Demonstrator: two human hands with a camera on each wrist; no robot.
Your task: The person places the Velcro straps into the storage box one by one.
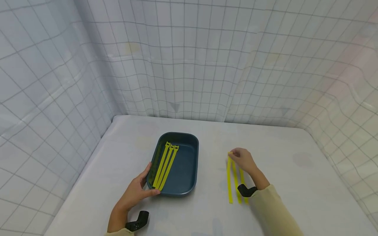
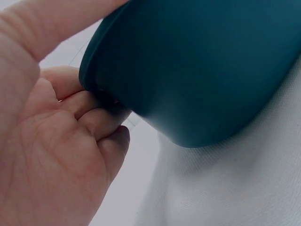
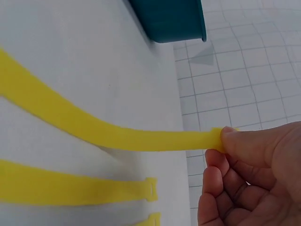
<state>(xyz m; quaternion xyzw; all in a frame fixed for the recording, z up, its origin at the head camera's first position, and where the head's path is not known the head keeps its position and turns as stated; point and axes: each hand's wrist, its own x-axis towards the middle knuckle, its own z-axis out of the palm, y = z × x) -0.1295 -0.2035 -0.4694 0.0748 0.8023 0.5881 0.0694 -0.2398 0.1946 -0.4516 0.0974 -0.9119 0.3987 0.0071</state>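
Observation:
A dark teal tray [image 1: 183,170] stands on the white table, its wall [image 2: 202,75] filling much of the left wrist view. My left hand [image 1: 134,193] grips its near left corner, thumb along the near rim and fingers around the left side. Three yellow cable straps [image 1: 165,167] lie side by side in the tray, slotted heads at the far end. To the right of the tray, my right hand [image 1: 243,159] pinches the head of another yellow cable strap [image 3: 141,140] between thumb and forefinger. That end is raised off the table; the strap slopes down toward its tail.
Two more yellow cable straps [image 3: 70,186] lie on the white table [image 1: 212,213] just right of the pinched one, partly under my right hand and wrist. Grid-patterned white cloth [image 1: 183,65] hangs behind the table and along both sides.

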